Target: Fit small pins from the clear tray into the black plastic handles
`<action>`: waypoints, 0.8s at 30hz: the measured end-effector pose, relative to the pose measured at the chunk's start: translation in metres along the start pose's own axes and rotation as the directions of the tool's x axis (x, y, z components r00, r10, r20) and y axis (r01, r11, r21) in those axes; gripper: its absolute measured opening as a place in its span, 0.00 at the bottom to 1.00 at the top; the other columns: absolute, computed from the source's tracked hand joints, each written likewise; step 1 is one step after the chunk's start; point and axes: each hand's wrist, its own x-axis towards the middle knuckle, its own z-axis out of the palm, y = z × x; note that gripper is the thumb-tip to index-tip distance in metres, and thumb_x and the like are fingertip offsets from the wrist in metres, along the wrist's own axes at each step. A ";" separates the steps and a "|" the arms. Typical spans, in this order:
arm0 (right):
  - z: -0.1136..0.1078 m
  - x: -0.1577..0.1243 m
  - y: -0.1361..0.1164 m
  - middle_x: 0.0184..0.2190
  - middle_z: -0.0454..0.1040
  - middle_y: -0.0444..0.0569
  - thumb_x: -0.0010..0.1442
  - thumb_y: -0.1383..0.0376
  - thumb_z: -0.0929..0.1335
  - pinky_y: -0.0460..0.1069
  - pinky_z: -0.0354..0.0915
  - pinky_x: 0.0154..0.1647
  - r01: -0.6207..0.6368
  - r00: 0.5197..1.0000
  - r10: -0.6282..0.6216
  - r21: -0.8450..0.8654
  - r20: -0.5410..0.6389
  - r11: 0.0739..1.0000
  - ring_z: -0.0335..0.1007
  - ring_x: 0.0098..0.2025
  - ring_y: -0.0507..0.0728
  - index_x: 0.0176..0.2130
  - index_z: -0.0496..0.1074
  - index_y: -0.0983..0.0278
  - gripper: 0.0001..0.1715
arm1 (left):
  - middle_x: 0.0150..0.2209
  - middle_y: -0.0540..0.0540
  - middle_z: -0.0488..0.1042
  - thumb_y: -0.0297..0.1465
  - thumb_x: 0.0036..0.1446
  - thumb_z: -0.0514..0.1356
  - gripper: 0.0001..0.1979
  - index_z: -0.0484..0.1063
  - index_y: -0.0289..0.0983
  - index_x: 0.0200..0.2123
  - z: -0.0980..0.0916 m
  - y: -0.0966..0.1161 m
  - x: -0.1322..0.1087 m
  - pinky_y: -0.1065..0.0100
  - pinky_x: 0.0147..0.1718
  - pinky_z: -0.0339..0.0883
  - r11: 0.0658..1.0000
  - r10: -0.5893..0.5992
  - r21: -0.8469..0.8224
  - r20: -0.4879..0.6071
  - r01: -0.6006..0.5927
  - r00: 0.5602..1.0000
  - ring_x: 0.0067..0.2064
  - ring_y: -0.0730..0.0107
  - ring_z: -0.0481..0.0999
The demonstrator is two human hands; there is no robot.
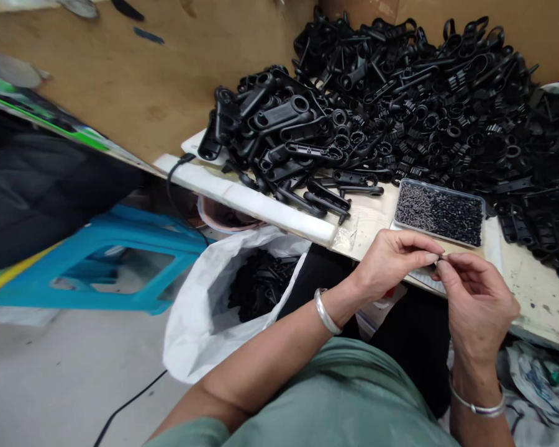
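Observation:
My left hand (397,261) and my right hand (477,295) meet over the front edge of the table, fingertips nearly touching. Both are closed in a pinch around a tiny dark piece (440,258), too small to name and partly covered by the fingers. Just beyond them sits a clear shallow box (482,217). In its left part lie many small greyish metal pieces (412,208), and in its right part many small black pieces (459,217).
A large heap of black plastic parts (279,118) covers the back of the table (370,214). White foam edging (261,203) lines the table's left side. Below stand a white sack (190,323) holding black parts and a blue stool (121,248).

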 end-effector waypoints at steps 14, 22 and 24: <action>-0.008 0.003 0.003 0.22 0.76 0.43 0.58 0.59 0.73 0.45 0.71 0.25 -0.195 0.966 0.179 0.072 0.185 0.978 0.71 0.23 0.50 0.37 0.81 0.64 0.11 | 0.36 0.44 0.82 0.20 0.58 0.64 0.06 0.81 0.33 0.33 0.004 -0.008 -0.009 0.72 0.42 0.75 0.825 0.336 0.462 0.061 -0.326 0.940 0.39 0.71 0.81; -0.015 0.012 0.004 0.19 0.74 0.43 0.53 0.59 0.74 0.44 0.70 0.23 -0.229 0.955 0.215 0.050 0.205 0.972 0.70 0.20 0.50 0.32 0.79 0.65 0.10 | 0.39 0.45 0.82 0.23 0.63 0.61 0.06 0.79 0.34 0.39 -0.003 -0.004 -0.016 0.69 0.44 0.77 0.538 0.437 0.705 0.236 -0.462 0.868 0.42 0.70 0.82; -0.021 0.015 0.010 0.20 0.75 0.43 0.53 0.58 0.75 0.45 0.70 0.24 -0.229 0.962 0.230 -0.019 0.149 0.973 0.70 0.20 0.50 0.33 0.80 0.64 0.12 | 0.45 0.41 0.82 0.23 0.64 0.60 0.08 0.77 0.33 0.44 -0.010 -0.001 -0.014 0.62 0.50 0.75 0.339 0.469 0.796 0.320 -0.502 0.824 0.48 0.65 0.80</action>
